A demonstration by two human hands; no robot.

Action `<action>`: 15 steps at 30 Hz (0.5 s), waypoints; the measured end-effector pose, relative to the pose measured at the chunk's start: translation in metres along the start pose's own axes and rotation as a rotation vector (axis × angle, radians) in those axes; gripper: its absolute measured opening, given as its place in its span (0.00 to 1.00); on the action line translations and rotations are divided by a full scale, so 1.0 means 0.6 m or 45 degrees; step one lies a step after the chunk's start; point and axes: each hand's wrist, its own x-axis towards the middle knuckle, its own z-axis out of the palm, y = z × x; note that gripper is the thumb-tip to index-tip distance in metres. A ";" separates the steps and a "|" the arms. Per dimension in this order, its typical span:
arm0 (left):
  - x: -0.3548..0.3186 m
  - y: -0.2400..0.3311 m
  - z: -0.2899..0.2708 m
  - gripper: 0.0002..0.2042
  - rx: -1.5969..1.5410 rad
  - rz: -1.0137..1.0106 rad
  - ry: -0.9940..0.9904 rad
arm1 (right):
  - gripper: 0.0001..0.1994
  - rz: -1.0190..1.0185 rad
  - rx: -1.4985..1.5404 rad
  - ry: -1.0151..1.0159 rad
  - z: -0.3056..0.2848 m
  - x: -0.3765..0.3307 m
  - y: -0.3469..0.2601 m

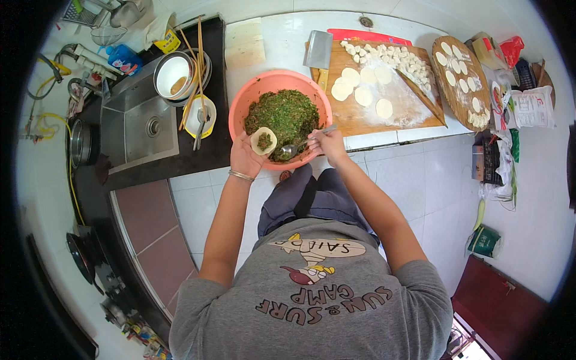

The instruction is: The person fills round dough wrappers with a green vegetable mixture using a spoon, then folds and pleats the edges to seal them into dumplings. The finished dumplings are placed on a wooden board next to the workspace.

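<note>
While the left hand lies palm-up with its fingers cupped, a round dumpling wrapper rests in it, carrying a small dab of green filling at its centre. Just to the right, the right hand is clenched around the handle of a metal spoon, whose bowl points toward the wrapper and sits close beside it without clearly touching. Both hands hover over the near rim of a pink basin, which is heaped with chopped green filling; a bracelet circles the left wrist.

Beyond the basin to the right, a wooden cutting board holds several flat rolled wrappers, a row of small dough pieces and a cleaver at its left end. Further right stands a round woven tray with finished pieces. To the left of the basin lies the dark counter with a steel sink, a metal bowl and long chopsticks. Bare white tiled floor spreads out on either side of the person's legs.
</note>
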 end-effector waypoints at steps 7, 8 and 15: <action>0.002 0.007 0.017 0.25 -0.004 -0.134 -0.086 | 0.13 -0.288 0.281 -0.009 -0.052 -0.043 -0.085; 0.001 0.006 0.032 0.25 -0.010 -0.167 -0.079 | 0.13 -0.360 0.317 -0.031 -0.054 -0.058 -0.103; -0.005 0.000 0.113 0.28 -0.125 -0.355 -0.274 | 0.12 -0.675 0.357 -0.196 -0.049 -0.109 -0.125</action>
